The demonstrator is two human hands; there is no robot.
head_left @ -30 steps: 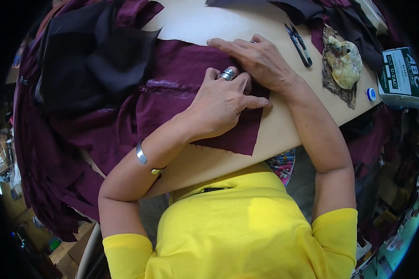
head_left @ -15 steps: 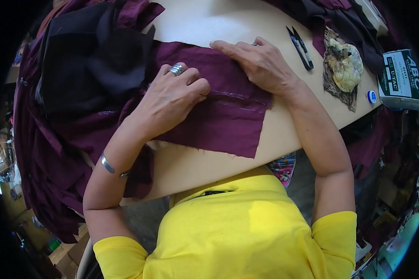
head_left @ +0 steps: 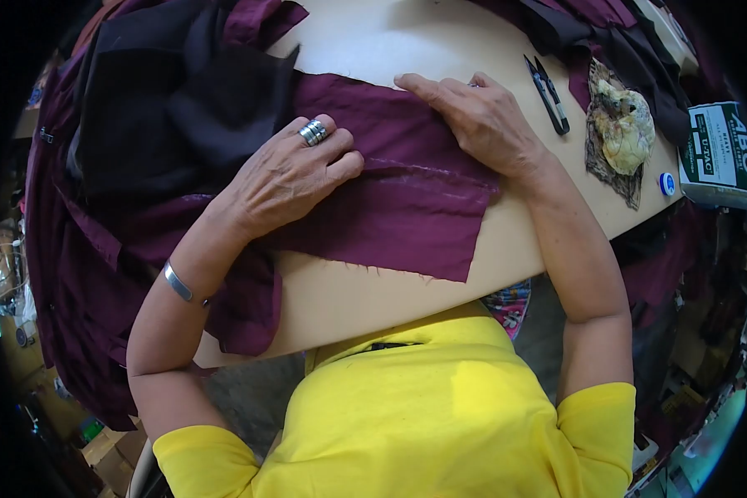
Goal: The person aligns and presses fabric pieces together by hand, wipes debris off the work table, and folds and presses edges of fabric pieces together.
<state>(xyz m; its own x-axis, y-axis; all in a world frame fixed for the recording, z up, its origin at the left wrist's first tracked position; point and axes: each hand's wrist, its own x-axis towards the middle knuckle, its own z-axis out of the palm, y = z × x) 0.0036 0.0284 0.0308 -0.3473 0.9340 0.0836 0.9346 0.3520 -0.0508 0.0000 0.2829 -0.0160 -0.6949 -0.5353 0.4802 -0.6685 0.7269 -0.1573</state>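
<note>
Left hand (head_left: 286, 178) lies palm-down on the maroon fabric piece (head_left: 407, 207), fingers (head_left: 340, 162) curled together with knuckles bent, tips pressing the cloth right at the stitched seam line (head_left: 427, 172); not gripping anything. Banded ring (head_left: 313, 132) on one finger, metal bracelet (head_left: 177, 284) on the wrist. Right hand (head_left: 481, 120) also flat on the same fabric, above the seam, fingers extended and close together, pointing left along the upper edge. The fabric piece is spread on the table (head_left: 373, 41), its frayed lower edge toward the person, right edge near the right wrist. Black fabric (head_left: 174, 100) heaped at upper left over more maroon cloth hanging off the table's left side. Thread snips (head_left: 548, 83) lie on the table just right of the right hand, not touching. Further right: a yellowish crumpled bundle (head_left: 622, 124) on a patterned scrap, a small blue-white round item (head_left: 666, 183), a green-white box (head_left: 722, 153).
</note>
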